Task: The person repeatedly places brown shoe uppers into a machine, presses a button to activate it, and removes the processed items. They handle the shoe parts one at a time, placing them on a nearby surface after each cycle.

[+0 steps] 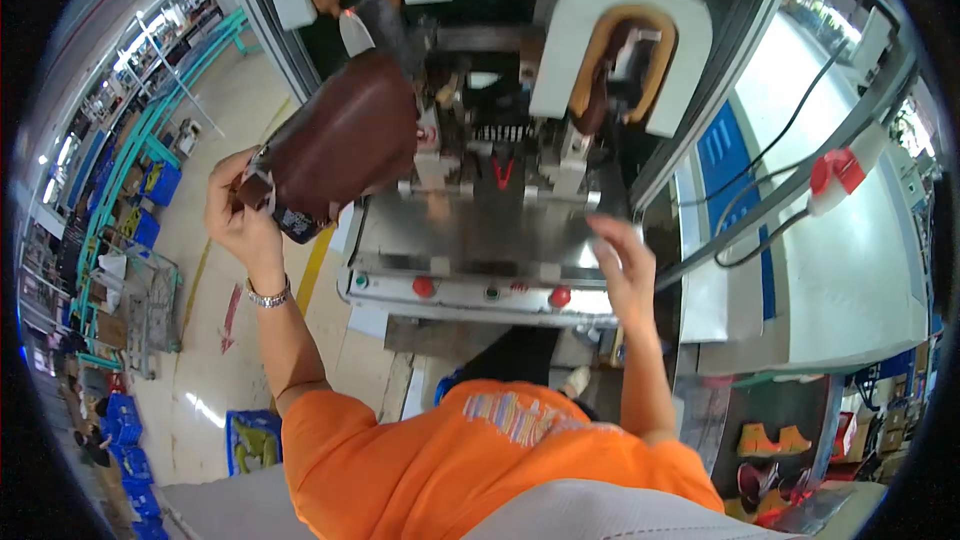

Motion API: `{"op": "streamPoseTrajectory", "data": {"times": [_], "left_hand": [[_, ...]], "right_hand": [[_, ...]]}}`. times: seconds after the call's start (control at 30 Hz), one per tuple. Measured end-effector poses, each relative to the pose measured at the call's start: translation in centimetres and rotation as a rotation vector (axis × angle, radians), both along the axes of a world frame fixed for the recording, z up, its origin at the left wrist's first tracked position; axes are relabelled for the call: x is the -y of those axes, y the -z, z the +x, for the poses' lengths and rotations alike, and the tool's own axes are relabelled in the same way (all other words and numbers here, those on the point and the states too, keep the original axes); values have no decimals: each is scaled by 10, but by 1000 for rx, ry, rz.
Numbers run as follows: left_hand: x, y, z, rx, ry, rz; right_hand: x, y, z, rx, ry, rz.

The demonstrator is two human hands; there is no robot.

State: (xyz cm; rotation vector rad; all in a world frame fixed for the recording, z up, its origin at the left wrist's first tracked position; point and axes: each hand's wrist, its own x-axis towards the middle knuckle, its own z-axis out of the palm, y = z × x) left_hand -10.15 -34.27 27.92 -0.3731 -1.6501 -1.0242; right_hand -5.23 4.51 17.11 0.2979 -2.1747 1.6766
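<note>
My left hand grips a dark brown leather shoe upper by one end and holds it up left of the machine's metal bed. The far end of the upper reaches toward the left station of the machine. My right hand hangs over the front right of the metal bed with its fingers apart and nothing in them. Beyond it, at the right station, a white U-shaped clamp with a tan lining surrounds another dark brown leather piece.
Red buttons and green ones line the machine's front edge. On the right, a red-and-white switch hangs by cables beside a pale conveyor. Orange shoe pieces rest on a lower right shelf. A blue crate stands on the floor at left.
</note>
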Motion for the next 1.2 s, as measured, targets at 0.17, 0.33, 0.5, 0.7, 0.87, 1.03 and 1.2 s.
{"op": "streamPoseTrajectory", "data": {"times": [0.17, 0.33, 0.5, 0.7, 0.87, 1.03, 1.2], "left_hand": [[-33, 26, 23, 166, 327, -154], [-106, 65, 14, 455, 487, -215], [-191, 118, -3, 687, 904, -277], [-272, 165, 16, 983, 1216, -355], [-316, 173, 33, 1140, 1445, -643], [-341, 182, 46, 1118, 1423, -944], [-361, 175, 60, 1130, 1392, -1167]], "right_hand": [[34, -52, -12, 88, -499, -453], [6, -57, 6, 365, -576, -721], [-47, -20, 68, 454, -121, -793], [-118, 62, 209, 295, 369, -465], [-186, 106, 312, 476, 939, -66], [-307, 153, 354, 590, 1195, 322], [-426, 172, 374, 505, 1549, 222]]}}
